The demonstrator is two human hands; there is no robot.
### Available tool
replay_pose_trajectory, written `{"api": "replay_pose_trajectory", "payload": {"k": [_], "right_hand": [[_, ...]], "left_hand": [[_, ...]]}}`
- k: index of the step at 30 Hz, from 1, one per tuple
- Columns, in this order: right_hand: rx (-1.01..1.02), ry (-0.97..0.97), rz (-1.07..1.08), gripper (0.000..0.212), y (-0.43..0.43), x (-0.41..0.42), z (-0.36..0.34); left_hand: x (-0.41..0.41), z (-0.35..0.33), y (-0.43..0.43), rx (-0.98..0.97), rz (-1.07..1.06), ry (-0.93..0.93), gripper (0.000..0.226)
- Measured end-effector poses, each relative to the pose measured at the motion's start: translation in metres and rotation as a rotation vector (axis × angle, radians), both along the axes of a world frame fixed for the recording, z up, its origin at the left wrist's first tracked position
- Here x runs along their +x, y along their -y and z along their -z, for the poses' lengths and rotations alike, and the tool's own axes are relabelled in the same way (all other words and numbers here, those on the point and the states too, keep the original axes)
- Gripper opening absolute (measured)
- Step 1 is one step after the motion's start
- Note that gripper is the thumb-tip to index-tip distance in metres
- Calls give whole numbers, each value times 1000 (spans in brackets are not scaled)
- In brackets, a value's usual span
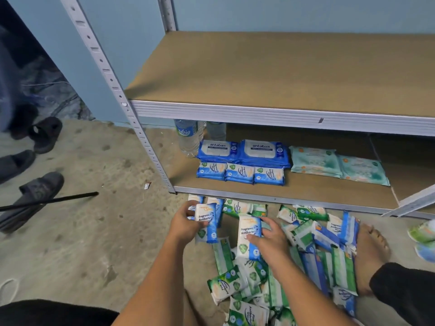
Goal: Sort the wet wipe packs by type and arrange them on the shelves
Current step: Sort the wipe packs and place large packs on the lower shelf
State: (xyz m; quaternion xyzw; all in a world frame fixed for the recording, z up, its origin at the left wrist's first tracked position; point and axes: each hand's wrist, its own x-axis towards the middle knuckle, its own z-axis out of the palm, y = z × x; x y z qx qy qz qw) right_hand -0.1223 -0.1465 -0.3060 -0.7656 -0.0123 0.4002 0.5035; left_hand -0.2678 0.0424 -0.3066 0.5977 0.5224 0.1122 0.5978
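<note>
Pinching a blue-and-white pack by its left edge in the left-hand grip, fingers curled behind and thumb on the printed face, label "Fragrance Free Antibacterial" turned to the camera; possibly a second pack tucked behind it, hard to tell in the overlap. Holding a matching second blue pack in the right-hand grip, thumb laid across its front, the other fingers loosely spread along its right side and behind. Both packs raised just over the floor, close in front of the front edge of the lower shelf, towards its left corner, the two grips near each other but apart. Below and to the right of the right-hand grip, a loose pile of green and blue packs spread on the floor along that same front edge, reaching a bare foot at its right. On the lower shelf, near its left end: two large blue antabax packs side by side, a row of three small blue packs just in front of them, two teal packs beside them to the right, two water bottles behind at the left. Above, a bare upper shelf. Off to the far left on the floor, dark sandals and a black rod.
</note>
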Motion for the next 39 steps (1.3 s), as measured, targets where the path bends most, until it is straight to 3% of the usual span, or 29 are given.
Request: {"api": "replay_pose_trajectory", "payload": {"k": [11,23,28,39], "right_hand": [[-37,13,36,63,-125,21,88],[-82,-14,16,60,-177,19,142],[-83,12,22,65,-185,11,157],[-202,229,-81,55,-188,-1,166]], "left_hand": [[35,91,-119,63,52,-208,61],[36,156,-119,-16,-105,-141,64],[33,167,-115,80,-125,-154,68],[36,176,-109,48,-164,-192,69]]}}
